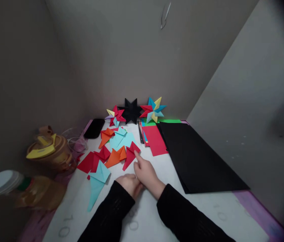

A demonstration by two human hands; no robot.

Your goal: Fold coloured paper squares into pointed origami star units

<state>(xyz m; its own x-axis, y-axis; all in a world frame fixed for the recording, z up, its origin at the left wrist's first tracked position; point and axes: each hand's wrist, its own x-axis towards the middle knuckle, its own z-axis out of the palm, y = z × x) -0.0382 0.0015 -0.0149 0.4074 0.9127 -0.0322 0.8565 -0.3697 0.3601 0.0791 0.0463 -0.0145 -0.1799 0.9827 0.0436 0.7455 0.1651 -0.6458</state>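
My right hand (pixel 147 173) stretches its index finger to the lower right edge of a folded red paper piece (pixel 131 155), the fingertip at or touching it. Its other fingers curl inward and hold nothing I can see. Against it rests my left hand (pixel 129 185), closed, its fingertips partly hidden; no paper shows in it. Left of the red piece lie a folded orange piece (pixel 117 157), another red piece (pixel 103 154) and a light blue piece (pixel 98 179). Farther back are a second orange piece (pixel 106 135) and a light blue piece (pixel 120 134).
Three paper stars, one multicoloured (pixel 116 116), one black (pixel 131 111) and one larger (pixel 153 109), lean on the wall. Black sheets (pixel 202 158) and red paper (pixel 155 141) lie right. A phone (pixel 94 128), brown container (pixel 53 153) and white-lidded jar (pixel 2 183) are left.
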